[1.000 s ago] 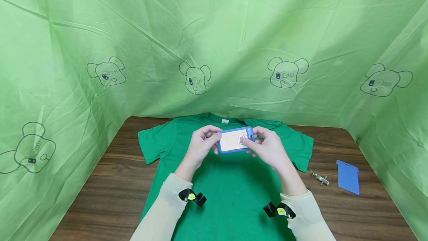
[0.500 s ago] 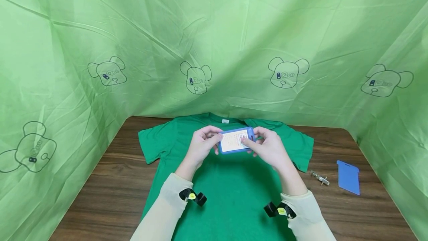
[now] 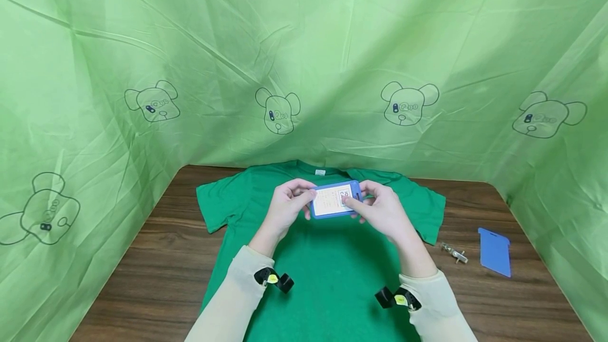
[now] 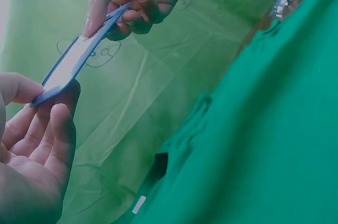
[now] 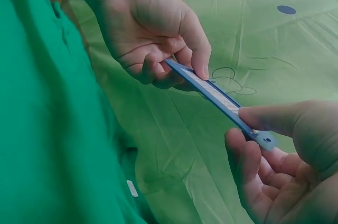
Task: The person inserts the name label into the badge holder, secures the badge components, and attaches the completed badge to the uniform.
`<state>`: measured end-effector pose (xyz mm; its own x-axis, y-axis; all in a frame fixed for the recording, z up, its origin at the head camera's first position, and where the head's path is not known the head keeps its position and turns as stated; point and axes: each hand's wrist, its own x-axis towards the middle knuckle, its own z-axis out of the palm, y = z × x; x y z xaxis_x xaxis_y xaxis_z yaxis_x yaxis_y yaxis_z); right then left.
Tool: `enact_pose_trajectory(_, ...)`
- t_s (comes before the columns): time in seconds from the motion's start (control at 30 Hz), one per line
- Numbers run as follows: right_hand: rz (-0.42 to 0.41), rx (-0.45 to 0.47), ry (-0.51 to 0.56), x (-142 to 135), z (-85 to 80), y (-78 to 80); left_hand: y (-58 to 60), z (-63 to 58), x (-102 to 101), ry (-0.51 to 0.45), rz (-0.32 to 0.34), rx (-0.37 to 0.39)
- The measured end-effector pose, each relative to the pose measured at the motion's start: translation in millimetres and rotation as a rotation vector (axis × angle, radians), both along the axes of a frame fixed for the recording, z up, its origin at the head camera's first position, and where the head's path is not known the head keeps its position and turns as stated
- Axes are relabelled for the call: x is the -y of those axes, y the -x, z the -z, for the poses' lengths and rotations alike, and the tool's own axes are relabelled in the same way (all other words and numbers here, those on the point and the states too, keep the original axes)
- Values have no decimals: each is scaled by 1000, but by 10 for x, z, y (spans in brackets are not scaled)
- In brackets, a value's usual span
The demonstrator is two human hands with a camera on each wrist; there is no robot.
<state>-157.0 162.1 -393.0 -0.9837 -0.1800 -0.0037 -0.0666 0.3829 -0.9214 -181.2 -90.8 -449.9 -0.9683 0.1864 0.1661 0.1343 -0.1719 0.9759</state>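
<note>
A blue ID badge holder (image 3: 328, 206) with a white printed card (image 3: 329, 199) in its frame is held up over the green T-shirt (image 3: 332, 273). My left hand (image 3: 286, 202) pinches its left end, thumb on the front and fingers behind. At the slotted end, my right hand (image 3: 380, 207) grips it, the thumb pressing on the card's face. Seen edge-on in the left wrist view, the badge holder (image 4: 71, 68) spans between both hands, and its slotted tab (image 5: 264, 139) shows by my right fingers in the right wrist view.
On the wooden table (image 3: 157, 263), right of the shirt, lie a small metal clip (image 3: 455, 253) and a flat blue plastic panel (image 3: 495, 252). A green cloth backdrop (image 3: 323, 67) with bear-head outlines stands behind and at both sides.
Both hands keep their hold on the badge holder, which stays almost still. Only the glare on the card's face shifts slightly.
</note>
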Motion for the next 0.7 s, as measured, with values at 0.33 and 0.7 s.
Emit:
enact_pose_trajectory(0.33,0,8,7,-64,-56,-7,16,18,9,-3,-12,24)
enact_pose_trajectory(0.7,12,8,18,-181,-82,0,8,14,11,2,-15,29)
